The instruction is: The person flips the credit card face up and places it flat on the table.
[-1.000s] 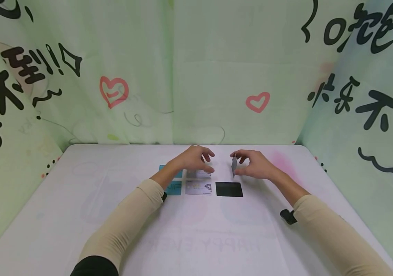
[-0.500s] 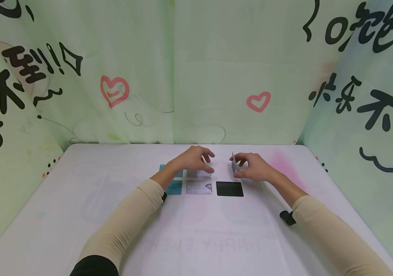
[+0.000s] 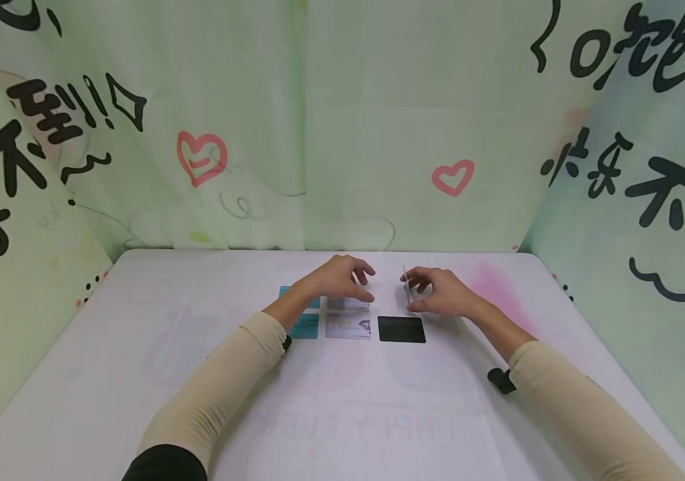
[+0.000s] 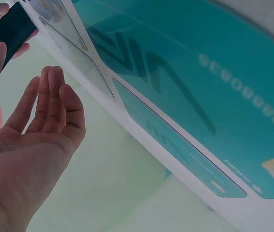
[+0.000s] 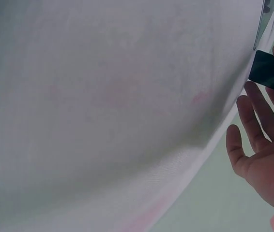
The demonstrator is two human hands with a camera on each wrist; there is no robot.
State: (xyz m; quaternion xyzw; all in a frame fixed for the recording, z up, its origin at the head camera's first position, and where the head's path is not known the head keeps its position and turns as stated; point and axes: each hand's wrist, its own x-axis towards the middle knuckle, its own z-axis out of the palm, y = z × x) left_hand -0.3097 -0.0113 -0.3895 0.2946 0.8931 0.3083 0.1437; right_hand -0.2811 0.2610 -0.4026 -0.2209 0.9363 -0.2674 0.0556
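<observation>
My right hand (image 3: 441, 290) pinches a dark-faced card (image 4: 8, 36) between thumb and fingers. The card stands almost edge-on in the head view, behind a black card (image 3: 401, 329) that lies flat. To the left, my left hand (image 3: 342, 277) hangs with loosely bent fingers, thumb apart, holding nothing. It partly hides a pale lilac card (image 3: 348, 304) below it. A second lilac card (image 3: 347, 327) lies in front of that one. Two teal cards (image 3: 305, 327) (image 4: 175, 145) lie further left, partly covered by the left wrist.
The cards lie in two rows on a white cloth-covered table (image 3: 342, 401). Its far edge meets a pale green curtain (image 3: 366, 120) printed with hearts and black lettering. Similar curtains close off both sides. A dark wrist-camera piece (image 3: 501, 381) sits under the right sleeve.
The card in my right hand has turned more edge-on to the head view, and that hand has dropped slightly. The left hand stays almost still. The head view has shifted a little.
</observation>
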